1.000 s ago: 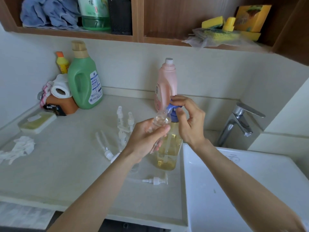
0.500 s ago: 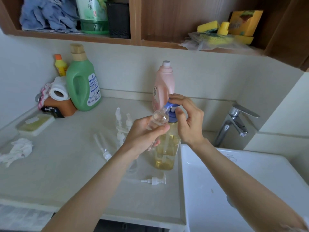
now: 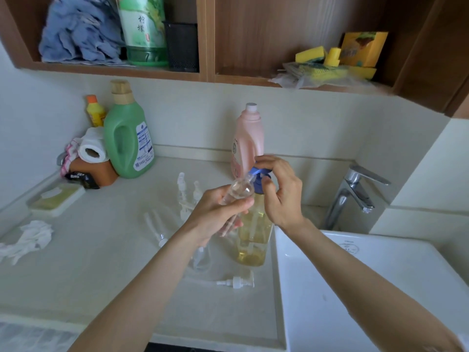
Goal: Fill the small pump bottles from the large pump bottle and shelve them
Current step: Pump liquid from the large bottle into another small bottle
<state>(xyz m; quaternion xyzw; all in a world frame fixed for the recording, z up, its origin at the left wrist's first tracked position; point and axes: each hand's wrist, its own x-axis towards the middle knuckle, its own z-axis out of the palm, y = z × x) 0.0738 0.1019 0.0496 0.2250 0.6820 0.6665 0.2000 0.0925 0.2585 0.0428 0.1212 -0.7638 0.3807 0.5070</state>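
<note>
Now, left hand (image 3: 215, 217) curled round small clear bottle (image 3: 237, 193), tilted mouth up at blue pump nozzle (image 3: 253, 171); right hand (image 3: 281, 191) clamped over large pump bottle (image 3: 253, 235) head. Better pressed slowly, mouth kept right under the spout, over the counter (image 3: 101, 250).

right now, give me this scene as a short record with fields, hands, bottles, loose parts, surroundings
left hand: left hand grips a small clear bottle, tilted, mouth at the pump spout
right hand: right hand curls over the blue pump head
source: large pump bottle of yellow liquid, upright beside the sink
loose parts: white pump top lying on the counter
behind: pink bottle, green jug
shelving: not yet done
</note>
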